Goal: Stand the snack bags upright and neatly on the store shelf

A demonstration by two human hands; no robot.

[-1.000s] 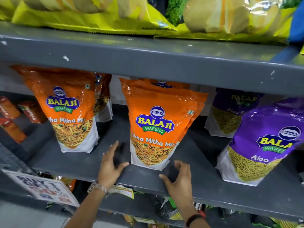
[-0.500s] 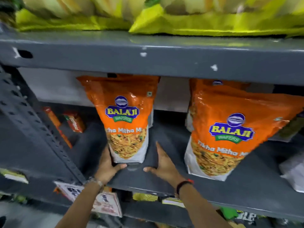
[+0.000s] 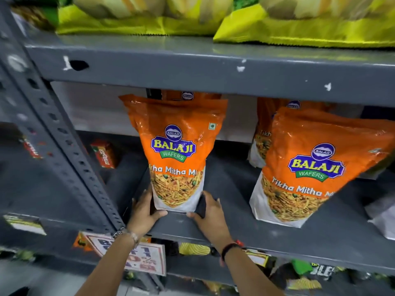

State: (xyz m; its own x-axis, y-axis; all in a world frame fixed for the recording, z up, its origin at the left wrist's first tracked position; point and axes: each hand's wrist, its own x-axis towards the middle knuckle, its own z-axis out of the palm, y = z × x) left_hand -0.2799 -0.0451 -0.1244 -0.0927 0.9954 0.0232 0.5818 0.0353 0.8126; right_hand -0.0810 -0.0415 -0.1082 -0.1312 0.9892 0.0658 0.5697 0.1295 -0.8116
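Observation:
An orange Balaji snack bag (image 3: pixel 175 150) stands upright on the grey metal shelf (image 3: pixel 235 229), near its left end. My left hand (image 3: pixel 144 212) presses against the bag's lower left corner and my right hand (image 3: pixel 208 212) against its lower right corner. Another orange bag (image 3: pixel 188 96) peeks out behind its top. To the right, a second orange Balaji bag (image 3: pixel 310 167) leans to the right, with a further orange bag (image 3: pixel 265 133) standing behind it.
A slotted grey upright post (image 3: pixel 64 142) runs diagonally at the left. Small red packs (image 3: pixel 104 154) lie at the shelf's back left. Yellow-green chip bags (image 3: pixel 277 24) fill the shelf above. A price card (image 3: pixel 136 255) hangs below, with more packets on the lower shelf.
The view has swung left from the middle orange bag to the left one. Both hands have moved to that bag and closed in against its bottom corners.

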